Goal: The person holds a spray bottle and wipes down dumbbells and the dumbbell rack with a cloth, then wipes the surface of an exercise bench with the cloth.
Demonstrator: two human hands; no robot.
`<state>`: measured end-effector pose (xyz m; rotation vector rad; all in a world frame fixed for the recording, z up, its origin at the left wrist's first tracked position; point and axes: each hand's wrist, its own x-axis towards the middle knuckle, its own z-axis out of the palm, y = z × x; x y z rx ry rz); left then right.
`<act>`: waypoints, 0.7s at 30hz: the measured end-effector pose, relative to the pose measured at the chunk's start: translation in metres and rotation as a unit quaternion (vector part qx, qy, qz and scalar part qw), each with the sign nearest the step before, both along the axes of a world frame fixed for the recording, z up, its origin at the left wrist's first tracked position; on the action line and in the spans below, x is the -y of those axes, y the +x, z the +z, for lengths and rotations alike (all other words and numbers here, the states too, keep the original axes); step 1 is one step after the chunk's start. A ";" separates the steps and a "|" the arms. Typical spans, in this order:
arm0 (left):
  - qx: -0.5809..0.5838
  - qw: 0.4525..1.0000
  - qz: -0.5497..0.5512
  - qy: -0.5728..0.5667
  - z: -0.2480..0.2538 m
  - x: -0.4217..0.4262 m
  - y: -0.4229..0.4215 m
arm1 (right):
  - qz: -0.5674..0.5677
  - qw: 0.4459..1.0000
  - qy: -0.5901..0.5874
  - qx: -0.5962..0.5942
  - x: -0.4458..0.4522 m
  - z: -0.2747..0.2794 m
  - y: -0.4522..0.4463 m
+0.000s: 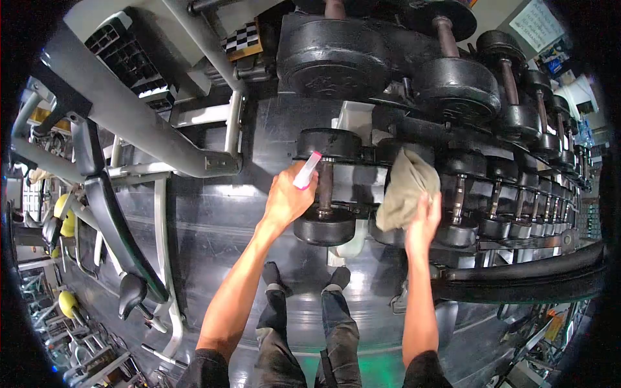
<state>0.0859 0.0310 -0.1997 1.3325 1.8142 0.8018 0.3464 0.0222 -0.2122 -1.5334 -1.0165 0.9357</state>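
My left hand (290, 202) is closed around what looks like a spray bottle (308, 171). Only its white top with pink ends shows; the rest is hidden under my fingers. Just beside that hand, on the lower rack, lies a black dumbbell (327, 143) with a worn brown handle. A crumpled khaki cloth (407, 187) hangs from my right hand (423, 223), gripped between thumb and fingers. It covers much of another dumbbell (389, 237) behind it, and I cannot tell whether the cloth touches it.
Large dumbbells (333, 55) fill the upper rack, with smaller ones (458, 200) running off to the right. A padded black bar or edge (517, 279) juts out at lower right. At left stands a grey-framed exercise machine (149, 129). My feet are on dark flooring (213, 258).
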 end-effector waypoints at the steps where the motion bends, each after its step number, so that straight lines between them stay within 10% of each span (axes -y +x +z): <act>1: -0.004 0.999 -0.005 0.034 -0.002 0.002 -0.002 | -0.026 0.998 -0.062 0.007 -0.012 -0.011 -0.015; 2: -0.008 0.998 -0.010 0.069 -0.003 0.005 -0.004 | -0.001 0.993 0.102 0.059 -0.029 -0.024 -0.038; 4: 0.026 0.997 0.004 0.072 -0.002 0.019 -0.007 | 0.099 0.982 0.064 0.150 -0.049 -0.019 -0.087; 6: 0.074 0.995 0.034 0.052 0.001 0.042 -0.009 | 0.204 0.885 0.278 0.313 -0.074 -0.046 -0.133; 9: 0.103 0.992 0.052 0.044 -0.008 0.079 -0.012 | 0.343 0.756 0.301 0.469 -0.089 -0.068 -0.198; 11: 0.101 0.994 0.046 0.012 0.002 0.095 -0.012 | 0.396 0.537 0.162 0.727 -0.088 -0.077 -0.235; 14: 0.128 0.990 0.055 -0.031 -0.003 0.115 -0.011 | 0.446 0.544 0.045 0.709 -0.089 -0.118 -0.266; 17: 0.130 0.989 0.059 -0.036 -0.008 0.121 -0.009 | 0.400 0.839 -0.018 0.367 -0.094 -0.127 -0.265; 20: 0.168 0.982 0.075 -0.053 -0.016 0.130 -0.006 | 0.259 0.961 -0.078 -0.050 -0.097 -0.127 -0.259; 21: 0.167 0.983 0.068 -0.045 -0.016 0.131 -0.005 | 0.330 0.932 0.073 0.132 -0.094 -0.107 -0.237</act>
